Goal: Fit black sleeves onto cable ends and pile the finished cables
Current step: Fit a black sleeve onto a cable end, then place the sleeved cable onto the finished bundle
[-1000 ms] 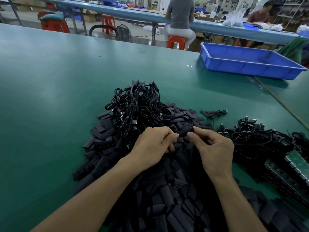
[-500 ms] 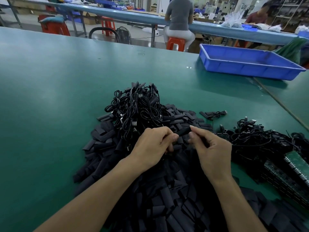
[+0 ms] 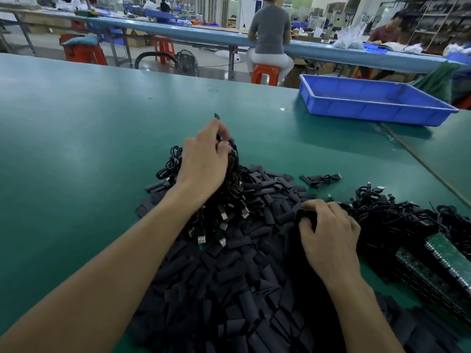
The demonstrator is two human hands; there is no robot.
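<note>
A big heap of flat black sleeves [image 3: 229, 289] covers the green table [image 3: 76, 149] in front of me. On its far side lies a pile of coiled black cables [image 3: 229, 200] with metal plugs showing. My left hand [image 3: 204, 164] reaches over that pile and grips a cable, its black end sticking up above my fingers. My right hand [image 3: 328, 230] rests on the heap's right side, fingers curled round a black sleeve. A second tangle of black cables [image 3: 387, 212] lies to the right.
A blue plastic tray [image 3: 369, 103] stands at the table's far right. Stacked green circuit boards [image 3: 438, 263] sit at the right edge. One loose cable [image 3: 321, 179] lies between the piles. People sit at a blue bench behind.
My hands were together at the heap's middle. The left hand has moved forward onto the cable pile with a cable, and the right hand has shifted right and back onto the sleeves.
</note>
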